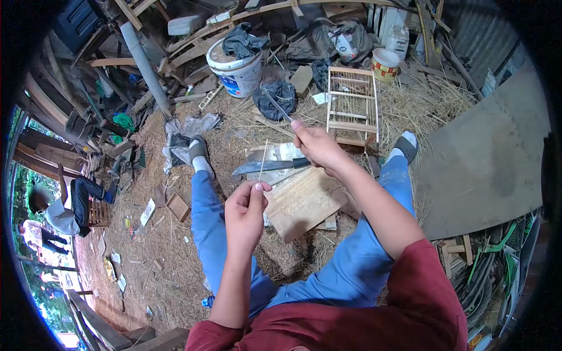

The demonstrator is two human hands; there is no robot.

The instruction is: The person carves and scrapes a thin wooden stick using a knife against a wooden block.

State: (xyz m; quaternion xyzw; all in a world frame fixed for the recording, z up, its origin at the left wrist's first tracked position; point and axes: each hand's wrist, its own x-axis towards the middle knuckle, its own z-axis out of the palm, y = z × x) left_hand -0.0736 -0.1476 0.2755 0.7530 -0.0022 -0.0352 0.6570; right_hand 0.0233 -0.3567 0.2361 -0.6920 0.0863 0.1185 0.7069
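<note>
My left hand [246, 207] is closed, pinching a thin wooden stick [264, 157] that points up between thumb and fingers. Out ahead, my right hand [316, 144] is wrapped round a knife whose narrow blade [277, 106] slants up and to the left. The blade and the stick are apart. Below both hands, a machete [266, 167] with a dark handle lies across a pale sheet-like piece. A thick wooden board [307, 205] rests on the ground between my legs.
A slatted wooden frame [353, 108] stands ahead, near a white bucket [235, 73] and a red-yellow bucket [386, 64]. A large flat sheet [483, 158] lies to the right. Straw and shavings cover the floor. Two people are at the far left, one seated [61, 213].
</note>
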